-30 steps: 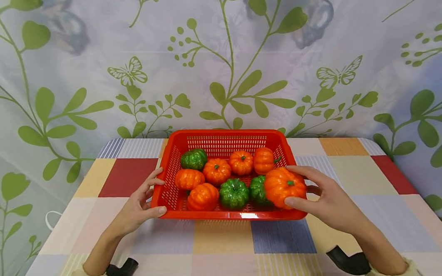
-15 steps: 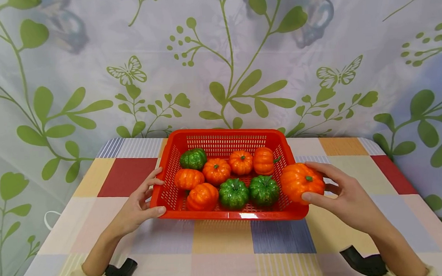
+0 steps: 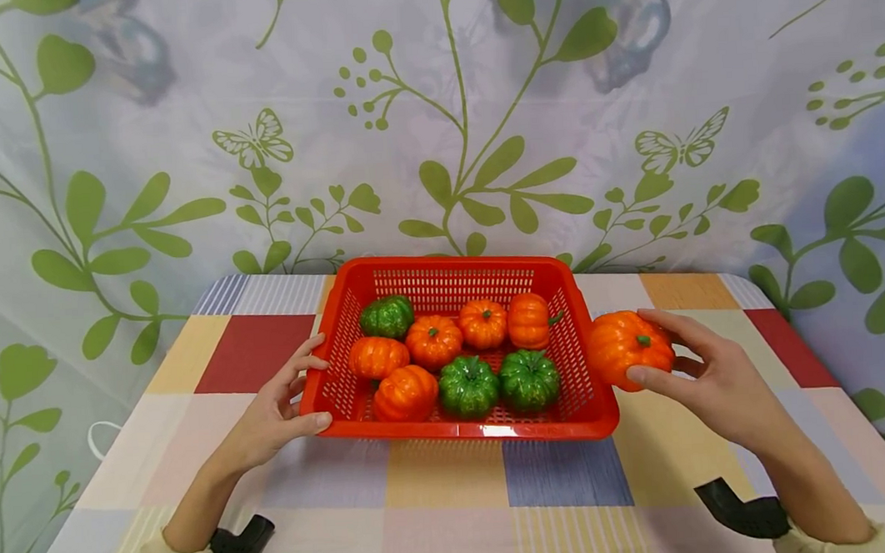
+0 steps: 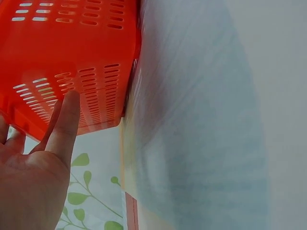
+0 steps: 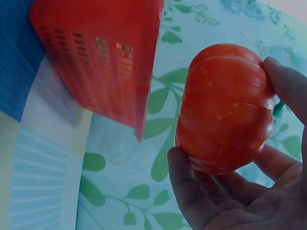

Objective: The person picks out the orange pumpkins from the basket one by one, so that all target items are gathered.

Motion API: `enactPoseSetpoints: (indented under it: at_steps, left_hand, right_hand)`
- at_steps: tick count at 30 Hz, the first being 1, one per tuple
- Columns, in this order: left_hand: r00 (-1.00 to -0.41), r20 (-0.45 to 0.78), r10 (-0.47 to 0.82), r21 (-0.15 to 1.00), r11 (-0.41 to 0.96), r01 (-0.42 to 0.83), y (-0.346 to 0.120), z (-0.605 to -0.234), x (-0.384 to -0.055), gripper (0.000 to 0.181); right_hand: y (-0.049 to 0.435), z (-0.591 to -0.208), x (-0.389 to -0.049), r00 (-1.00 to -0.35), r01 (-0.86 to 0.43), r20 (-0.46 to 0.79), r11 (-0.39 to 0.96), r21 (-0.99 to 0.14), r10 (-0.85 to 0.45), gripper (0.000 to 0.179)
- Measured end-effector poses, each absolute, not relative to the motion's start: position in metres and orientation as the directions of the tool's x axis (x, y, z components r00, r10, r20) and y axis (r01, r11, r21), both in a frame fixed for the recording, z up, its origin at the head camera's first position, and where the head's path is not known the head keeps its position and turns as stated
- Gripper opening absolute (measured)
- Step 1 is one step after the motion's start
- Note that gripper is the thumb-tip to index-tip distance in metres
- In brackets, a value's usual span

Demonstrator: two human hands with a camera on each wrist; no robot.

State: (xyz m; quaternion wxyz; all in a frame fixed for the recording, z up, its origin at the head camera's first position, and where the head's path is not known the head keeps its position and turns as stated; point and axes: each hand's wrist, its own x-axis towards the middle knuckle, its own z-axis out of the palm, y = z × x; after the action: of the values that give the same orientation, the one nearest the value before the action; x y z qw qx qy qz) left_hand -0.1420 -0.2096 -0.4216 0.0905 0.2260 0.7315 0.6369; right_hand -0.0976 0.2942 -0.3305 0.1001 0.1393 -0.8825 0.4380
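Note:
My right hand (image 3: 726,387) grips an orange toy pumpkin (image 3: 627,350) with a green stem, just beyond the right rim of a red plastic basket (image 3: 458,430). In the right wrist view, the thumb and fingers surround this pumpkin (image 5: 225,110), which is apart from the basket wall (image 5: 96,57). At the basket's left edge, my left hand (image 3: 273,423) holds the rim, thumb near the front corner. Fingers (image 4: 67,124) touch the outer wall in the left wrist view. Inside lie several orange pumpkins (image 3: 434,342) and green ones, including a front one (image 3: 529,380) and a back-left one (image 3: 387,317).
A patchwork tablecloth (image 3: 448,535) covers the table under the basket. Behind stands a curtain (image 3: 408,186) printed with green leaves and butterflies. Each wrist wears a black curved device, the left one (image 3: 242,540) and the right one (image 3: 743,511).
My right hand has carried the orange pumpkin rightward and slightly up, from over the basket's front-right corner to outside its rim, uncovering a green pumpkin. The left hand has stayed in place.

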Motion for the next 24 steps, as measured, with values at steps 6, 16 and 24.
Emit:
enactPoseSetpoints:
  at_steps: [6,16,24]
  left_hand:
    - [-0.883,0.151,0.445,0.972,0.094,0.214,-0.21,-0.421,-0.142,0.052]
    - [-0.882,0.171,0.439,0.963,0.115,0.244,-0.213,-0.422,-0.142,0.051]
    - [-0.882,0.168,0.441,0.964,0.111,0.24,-0.211,-0.422,-0.143,0.051]
  right_hand:
    - [0.308,-0.336,-0.107,-0.957,-0.284,0.265,0.584,-0.761,-0.12,0.064]
    - [0.331,-0.347,-0.12,-0.981,-0.17,0.192,0.635,-0.754,-0.034,0.066]
    - [0.36,-0.374,-0.137,-0.996,-0.042,0.088,0.688,-0.725,0.033,0.069]
